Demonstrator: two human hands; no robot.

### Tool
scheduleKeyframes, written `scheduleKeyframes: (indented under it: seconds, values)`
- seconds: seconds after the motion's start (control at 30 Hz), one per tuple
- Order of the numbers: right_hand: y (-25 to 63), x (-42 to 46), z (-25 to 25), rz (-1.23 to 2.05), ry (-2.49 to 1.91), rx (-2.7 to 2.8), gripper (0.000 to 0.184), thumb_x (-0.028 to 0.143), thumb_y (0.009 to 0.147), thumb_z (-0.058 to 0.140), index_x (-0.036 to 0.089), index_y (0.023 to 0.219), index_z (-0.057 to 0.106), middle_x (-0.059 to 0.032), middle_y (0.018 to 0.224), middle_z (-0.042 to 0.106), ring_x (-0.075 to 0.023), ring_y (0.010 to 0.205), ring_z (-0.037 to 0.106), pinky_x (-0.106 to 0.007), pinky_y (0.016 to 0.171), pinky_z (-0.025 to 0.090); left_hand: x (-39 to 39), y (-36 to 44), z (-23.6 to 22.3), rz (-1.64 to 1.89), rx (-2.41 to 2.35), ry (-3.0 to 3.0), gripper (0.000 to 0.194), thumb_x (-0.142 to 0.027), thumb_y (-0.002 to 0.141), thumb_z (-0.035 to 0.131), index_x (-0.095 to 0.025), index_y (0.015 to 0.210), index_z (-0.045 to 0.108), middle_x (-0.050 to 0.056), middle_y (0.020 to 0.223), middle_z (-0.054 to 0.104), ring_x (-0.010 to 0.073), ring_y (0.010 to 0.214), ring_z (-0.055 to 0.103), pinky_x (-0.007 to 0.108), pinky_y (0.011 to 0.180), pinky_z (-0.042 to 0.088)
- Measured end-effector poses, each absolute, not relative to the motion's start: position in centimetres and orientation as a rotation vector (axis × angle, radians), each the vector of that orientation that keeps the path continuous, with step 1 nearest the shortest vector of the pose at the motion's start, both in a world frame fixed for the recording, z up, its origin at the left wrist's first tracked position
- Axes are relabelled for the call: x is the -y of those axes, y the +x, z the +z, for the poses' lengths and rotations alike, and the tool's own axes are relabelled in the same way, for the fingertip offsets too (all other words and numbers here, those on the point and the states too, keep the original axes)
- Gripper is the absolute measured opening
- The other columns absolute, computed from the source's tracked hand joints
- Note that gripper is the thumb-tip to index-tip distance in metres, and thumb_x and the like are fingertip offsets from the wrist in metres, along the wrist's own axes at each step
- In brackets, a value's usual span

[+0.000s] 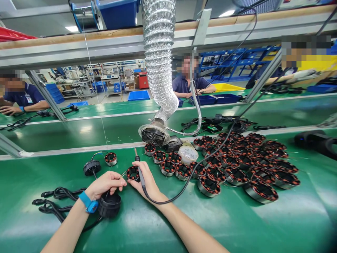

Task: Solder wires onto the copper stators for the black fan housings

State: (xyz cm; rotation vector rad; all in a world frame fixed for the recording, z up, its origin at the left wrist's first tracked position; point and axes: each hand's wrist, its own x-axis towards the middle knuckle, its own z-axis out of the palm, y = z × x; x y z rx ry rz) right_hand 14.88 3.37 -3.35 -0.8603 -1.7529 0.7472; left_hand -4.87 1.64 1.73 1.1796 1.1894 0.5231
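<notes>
My right hand is closed around a soldering iron, its tip pointing up and away. The same hand grips a motor stator with orange-red windings by its side. At the stator's left edge, my left hand pinches thin wire leads between thumb and fingers. Below that hand sits a round black motor housing with a black cable, partly hidden by the hand and wrist. Farther left stand a second black housing with thin coloured wires and another stator.
Many stators cover the right side of the green bench. A fume duct hangs ahead, near a pale round tub. The iron's cord crosses over the right forearm. Black cables lie left. Co-workers sit beyond.
</notes>
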Motion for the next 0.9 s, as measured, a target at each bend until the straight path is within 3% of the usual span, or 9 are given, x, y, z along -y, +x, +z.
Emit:
scheduleKeyframes:
  seconds: [0.1,0.3,0.47,0.6,0.8,0.9]
  values:
    - [14.9,-3.34,-3.36,0.756,-0.862,1.755,0.066,0.005,0.066,0.077,0.027,0.122,0.049,-0.0038,0.115,0.049,-0.0201,0.107,0.056,-0.033,0.097,0.047,-1.64,-5.06,1.9,0.477,-1.177,1.21,0.038,-0.048,0.07,0.074,-0.01,0.075,0.068,0.001,0.06,0.06,0.0036,0.041,0.034,0.02,0.043,0.028]
    - [14.84,-3.44,-3.5,0.719,-0.863,1.757,0.067,0.008,0.066,0.078,0.027,0.122,0.049,-0.0042,0.115,0.051,-0.0214,0.106,0.057,-0.035,0.097,0.048,-1.45,-5.44,2.3,0.4,-1.169,1.173,0.043,-0.055,0.073,0.07,-0.012,0.073,0.066,-0.007,0.051,0.041,0.0032,0.04,0.021,0.021,0.04,0.014]
    - [14.82,-3.43,-3.46,0.723,-0.857,1.754,0.066,0.007,0.066,0.078,0.027,0.122,0.05,-0.0044,0.114,0.051,-0.0213,0.106,0.056,-0.035,0.096,0.048,-1.48,-5.34,2.06,0.44,-1.149,1.163,0.047,-0.057,0.075,0.068,-0.011,0.081,0.068,-0.008,0.051,0.038,0.0027,0.04,0.016,0.021,0.039,0.011]
    - [14.82,-3.46,-3.5,0.726,-0.85,1.749,0.067,0.005,0.065,0.077,0.027,0.122,0.05,-0.0041,0.114,0.051,-0.0211,0.106,0.056,-0.034,0.095,0.048,-1.56,-5.03,1.87,0.49,-1.126,1.144,0.043,-0.052,0.074,0.071,-0.012,0.086,0.067,-0.006,0.059,0.047,0.0008,0.039,0.018,0.021,0.038,0.01]
    - [14.82,-3.58,-3.68,0.736,-0.845,1.754,0.066,0.006,0.066,0.078,0.026,0.121,0.049,-0.0045,0.116,0.05,-0.021,0.108,0.055,-0.034,0.097,0.047,-1.71,-5.04,1.7,0.551,-1.145,1.128,0.038,-0.044,0.066,0.079,-0.011,0.078,0.064,-0.002,0.063,0.058,0.0015,0.041,0.031,0.018,0.042,0.022]
    - [14.82,-3.58,-3.75,0.741,-0.848,1.755,0.067,0.005,0.066,0.078,0.027,0.122,0.048,-0.0044,0.116,0.05,-0.0212,0.109,0.055,-0.035,0.098,0.046,-1.83,-5.12,1.5,0.557,-1.141,1.102,0.037,-0.041,0.066,0.08,-0.011,0.079,0.064,-0.001,0.063,0.06,0.0009,0.041,0.029,0.018,0.041,0.019]
